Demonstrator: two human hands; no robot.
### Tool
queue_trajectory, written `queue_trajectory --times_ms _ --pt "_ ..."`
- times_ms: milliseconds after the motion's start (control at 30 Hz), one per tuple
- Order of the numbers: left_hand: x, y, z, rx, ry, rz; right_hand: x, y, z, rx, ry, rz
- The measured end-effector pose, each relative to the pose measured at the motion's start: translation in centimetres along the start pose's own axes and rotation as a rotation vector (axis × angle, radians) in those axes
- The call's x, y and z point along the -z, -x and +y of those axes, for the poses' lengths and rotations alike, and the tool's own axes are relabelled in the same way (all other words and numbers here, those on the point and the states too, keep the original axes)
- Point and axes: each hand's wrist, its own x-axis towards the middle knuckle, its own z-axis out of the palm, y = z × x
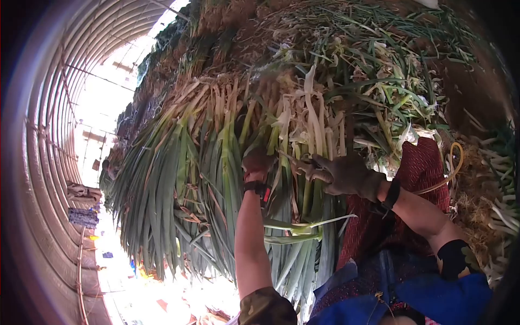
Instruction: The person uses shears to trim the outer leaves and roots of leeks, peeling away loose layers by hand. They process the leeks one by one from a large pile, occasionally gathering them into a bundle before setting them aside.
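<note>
A thick layer of long green onions [216,146] lies before me, with roots and pale stems at the top and green leaves hanging toward me. My left hand [258,162], in a dark glove, is closed around green onion leaves in the middle of the layer; its fingertips are partly hidden. To its right, my gloved right hand [349,176] is closed around a thin, tan, stick-like thing [309,169] that points toward the left hand. What this thing is I cannot make out. Loose pale-based leaves [292,232] lie crosswise below the hands.
Peeled leaf scraps [401,100] are heaped at the upper right. A yellowish hose [457,165] loops beside dark red mesh material [422,162] near my right arm. White-stemmed onions [504,211] lie at the far right. A ribbed, arched wall [43,162] rises on the left.
</note>
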Motion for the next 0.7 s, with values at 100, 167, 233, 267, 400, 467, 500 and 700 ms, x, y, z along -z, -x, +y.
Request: queue_trajectory --times_ms 100,167,233,267,400,467,500,700 --pt "0.9 2.8 1.5 0.004 -0.017 0.106 1.1 0.2 -0.2 -0.115 -0.073 0.045" --pt "0.9 4.5 1.6 -0.001 0.004 0.186 1.3 1.4 -1.2 -0.045 -0.064 -0.003" --pt "0.9 5.8 2.0 0.032 0.032 0.197 0.9 2.4 -2.1 -0.031 -0.058 -0.058" --pt "1.1 6.2 2.1 0.037 -0.006 0.198 0.6 2.8 -2.5 -0.049 -0.057 -0.088" --pt "1.6 8.6 3.0 0.018 -0.129 0.23 -0.9 3.0 -0.8 -0.12 -0.135 0.084" --pt "1.4 9.8 2.9 0.001 -0.158 0.264 0.3 4.5 -1.9 -0.055 -0.149 0.007" --pt "1.3 10.1 2.8 -0.006 -0.16 0.289 0.7 5.1 -2.4 -0.025 -0.155 -0.03" --pt "1.1 11.5 2.6 -0.038 -0.243 0.309 -0.4 4.7 -2.0 -0.098 -0.147 0.096"
